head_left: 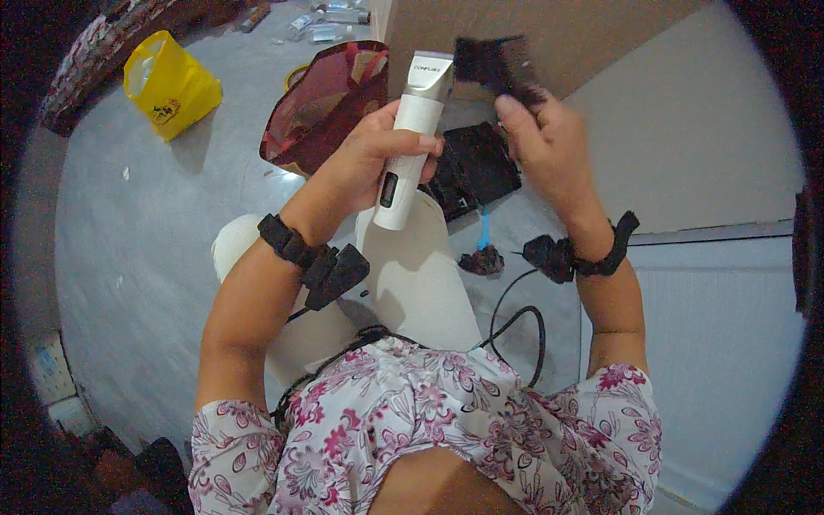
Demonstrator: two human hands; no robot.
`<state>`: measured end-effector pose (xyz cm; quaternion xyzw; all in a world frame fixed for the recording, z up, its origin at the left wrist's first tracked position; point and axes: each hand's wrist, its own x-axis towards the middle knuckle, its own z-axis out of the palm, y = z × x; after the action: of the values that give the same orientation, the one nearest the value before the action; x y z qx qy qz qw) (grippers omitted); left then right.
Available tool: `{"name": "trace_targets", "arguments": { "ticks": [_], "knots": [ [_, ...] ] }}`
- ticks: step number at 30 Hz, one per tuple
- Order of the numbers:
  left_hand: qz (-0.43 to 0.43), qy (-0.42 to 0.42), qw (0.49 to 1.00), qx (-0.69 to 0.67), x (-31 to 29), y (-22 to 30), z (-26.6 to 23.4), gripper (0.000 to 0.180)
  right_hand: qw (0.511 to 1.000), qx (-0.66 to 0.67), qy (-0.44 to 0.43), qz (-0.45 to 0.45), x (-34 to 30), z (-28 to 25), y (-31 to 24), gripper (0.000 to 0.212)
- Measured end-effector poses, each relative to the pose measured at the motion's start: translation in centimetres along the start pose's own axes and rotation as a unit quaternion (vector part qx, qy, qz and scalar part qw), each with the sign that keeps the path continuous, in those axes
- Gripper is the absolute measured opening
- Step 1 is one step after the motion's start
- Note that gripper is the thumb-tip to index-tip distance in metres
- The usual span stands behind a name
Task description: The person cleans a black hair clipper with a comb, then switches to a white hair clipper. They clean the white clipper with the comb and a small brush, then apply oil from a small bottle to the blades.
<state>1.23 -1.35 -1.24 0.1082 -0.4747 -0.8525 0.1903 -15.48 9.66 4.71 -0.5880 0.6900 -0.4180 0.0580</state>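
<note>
My left hand (365,153) is wrapped round a white hair clipper (410,142) with a silver head, held tilted with the head pointing away from me. A small dark window shows near its lower end. To the right, my right hand (549,146) pinches a dark brush-like object (498,64), blurred by motion. Its far end is close beside the clipper head; whether they touch, I cannot tell. Below and between the hands a black flat case (481,167) lies on the floor, partly hidden by the left hand and my leg.
A dark red bag (322,107) stands just beyond my left hand. Farther left is a yellow bag (167,90); clear bottles (330,26) lie at the back. A dark clump (482,260) with a blue strip lies near my knee. A cable (541,330) loops by my right side.
</note>
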Motion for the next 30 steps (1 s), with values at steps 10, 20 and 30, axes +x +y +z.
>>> {"name": "trace_targets", "arguments": {
  "ticks": [10, 20, 30],
  "knots": [
    [-0.042, -0.087, 0.981, -0.171, -0.2, 0.0, -0.7, 0.043, 0.997, -0.075, 0.013, -0.029, 1.0, -0.2, 0.1, 0.026],
    [-0.095, -0.057, 0.960, -0.258, -0.5, 0.6, -0.8, 0.060, 0.989, -0.110, -0.035, -0.093, 0.6, 0.6, -0.3, 0.028],
    [-0.104, -0.129, 0.942, -0.293, -0.7, 0.3, -0.7, 0.060, 0.999, -0.021, 0.014, -0.035, -0.1, -0.1, -0.2, 0.026]
  ]
}}
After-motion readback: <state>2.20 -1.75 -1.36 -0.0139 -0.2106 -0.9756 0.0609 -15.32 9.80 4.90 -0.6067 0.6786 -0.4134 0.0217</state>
